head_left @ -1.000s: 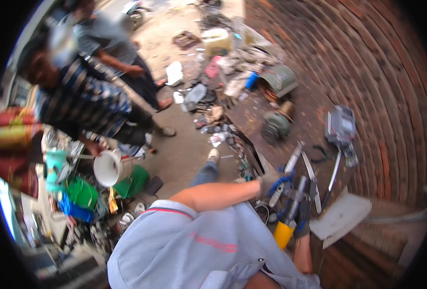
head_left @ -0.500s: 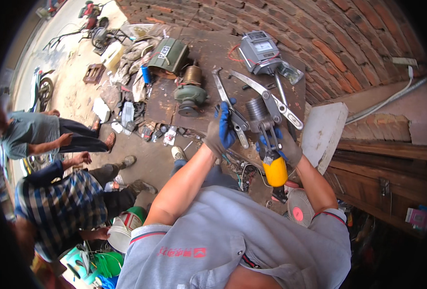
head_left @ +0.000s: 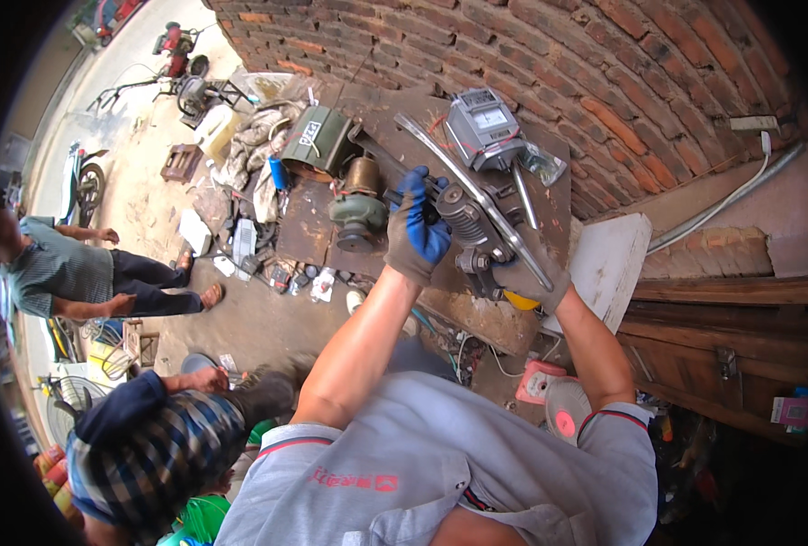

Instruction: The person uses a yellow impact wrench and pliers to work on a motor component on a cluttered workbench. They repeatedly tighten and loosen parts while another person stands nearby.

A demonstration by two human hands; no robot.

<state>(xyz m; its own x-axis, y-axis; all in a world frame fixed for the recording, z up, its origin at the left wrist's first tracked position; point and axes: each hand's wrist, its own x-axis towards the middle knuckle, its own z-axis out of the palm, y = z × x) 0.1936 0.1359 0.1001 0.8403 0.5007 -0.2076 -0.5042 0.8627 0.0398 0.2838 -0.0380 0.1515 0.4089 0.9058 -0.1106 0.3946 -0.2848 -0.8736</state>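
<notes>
A hydraulic gear puller with long steel jaws [head_left: 487,207], a dark threaded body [head_left: 467,223] and a yellow end [head_left: 519,301] is in my two gloved hands above the workbench. My left hand [head_left: 419,227], in a grey and blue glove, is closed round the puller's dark jaw side. My right hand [head_left: 549,280] holds the puller near its yellow end; the jaw and linkage partly cover its fingers. Left of my left hand stands a green motor part with a brass-coloured winding [head_left: 360,214]. Behind it lies a green housing [head_left: 315,143].
A grey meter box [head_left: 484,127] sits at the back of the bench [head_left: 386,102], against the brick wall [head_left: 549,55]. To the right leans a white board [head_left: 609,268]. Two people, one in a checked shirt [head_left: 158,455], are at the left. Loose parts litter the bench's left side.
The puller has turned, so its yellow end is now mostly hidden and its jaws slant differently. My left hand has risen. The person in the checked shirt has bent and shifted right.
</notes>
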